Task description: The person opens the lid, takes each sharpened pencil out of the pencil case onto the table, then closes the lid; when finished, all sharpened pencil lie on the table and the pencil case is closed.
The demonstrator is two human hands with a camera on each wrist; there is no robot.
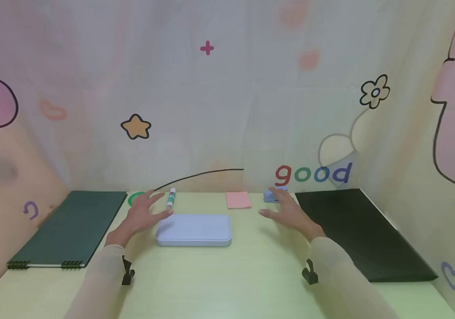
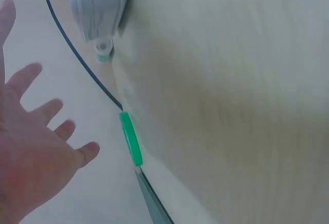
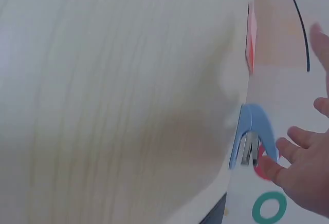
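- Both hands hover spread-fingered over the desk [image 1: 251,274], holding nothing; this looks like the reaching stage, before anything is picked up.
- The left hand [image 1: 141,215] is wide in its grip, its fingers just beside the glue stick [image 1: 170,198] and the near left corner of the pencil case [image 1: 194,229], which lies mid-desk.
- The right hand [image 1: 289,212] is likewise wide, fingertips close to the blue stapler [image 1: 270,195] at the far edge; touching or not, I cannot tell.
- A green tape roll [image 2: 131,137] sits beyond the left hand at the far edge.
- The next move likely calls for lowering the fingers and closing them round the nearest thing.
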